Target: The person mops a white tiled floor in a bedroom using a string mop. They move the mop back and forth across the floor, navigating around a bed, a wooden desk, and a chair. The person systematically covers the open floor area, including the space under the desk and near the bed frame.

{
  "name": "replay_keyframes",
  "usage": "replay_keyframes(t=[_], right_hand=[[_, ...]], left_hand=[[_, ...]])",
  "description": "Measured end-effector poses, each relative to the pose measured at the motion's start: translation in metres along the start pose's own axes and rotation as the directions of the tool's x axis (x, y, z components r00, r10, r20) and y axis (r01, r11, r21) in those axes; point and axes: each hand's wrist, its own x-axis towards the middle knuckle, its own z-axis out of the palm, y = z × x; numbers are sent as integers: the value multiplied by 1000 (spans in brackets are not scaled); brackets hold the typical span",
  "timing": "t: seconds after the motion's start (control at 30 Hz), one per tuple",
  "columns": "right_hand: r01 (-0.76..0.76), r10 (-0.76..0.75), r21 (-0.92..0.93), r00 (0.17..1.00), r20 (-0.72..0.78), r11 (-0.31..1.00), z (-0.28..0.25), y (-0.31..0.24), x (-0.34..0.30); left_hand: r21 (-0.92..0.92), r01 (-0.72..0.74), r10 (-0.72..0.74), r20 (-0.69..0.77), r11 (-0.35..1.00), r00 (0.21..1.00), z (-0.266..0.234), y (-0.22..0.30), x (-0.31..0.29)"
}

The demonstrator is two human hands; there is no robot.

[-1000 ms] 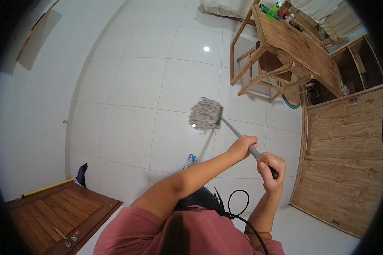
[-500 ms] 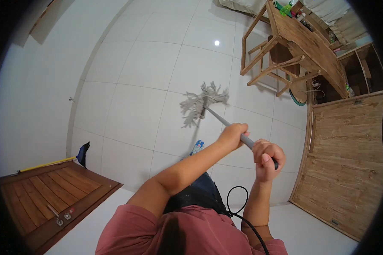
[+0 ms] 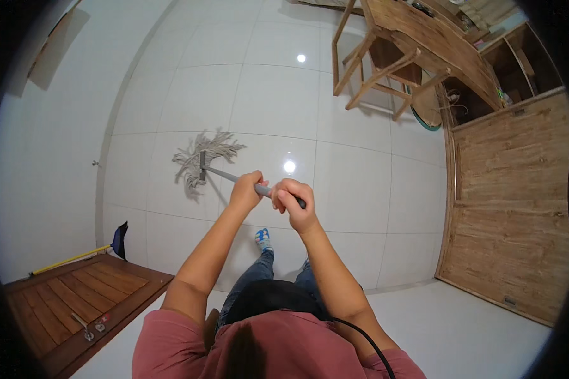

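Both of my hands are wrapped round the grey handle of a string mop (image 3: 224,175). My left hand (image 3: 247,191) grips the shaft lower down, nearer the mop head. Close to the black end of the handle, my right hand (image 3: 295,201) is closed round it. The grey strands of the mop head (image 3: 218,148) lie spread on the white tiled floor (image 3: 272,107), ahead and to the left of my feet. A dark clamp joins the strands to the shaft.
A wooden desk (image 3: 417,31) with a wooden chair (image 3: 392,60) stands at the far right. Beside it are open shelves and a wooden cabinet (image 3: 506,202). At the left are a brown wooden door (image 3: 82,284), a yellow pole (image 3: 69,258) and a white wall (image 3: 50,151).
The mop head has swept left across the floor, and both hands have moved left with the handle. The view has shifted too, and one of my feet shows more fully.
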Motion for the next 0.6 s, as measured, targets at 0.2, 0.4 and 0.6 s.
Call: replay_keyframes(t=[0.2,0.4,0.6], right_hand=[[-12,9,-65,999,-47,998,-63,-28,-45],[111,-128,-109,979,-161,988,-182,-104,-112],[114,-174,-396,978,-118,911,-246,-211,-169]], left_hand=[[-28,-47,48,32,998,998,72,39,-15],[-163,-131,149,106,978,983,180,169,-25],[-417,-246,324,126,875,938,264,301,-43]])
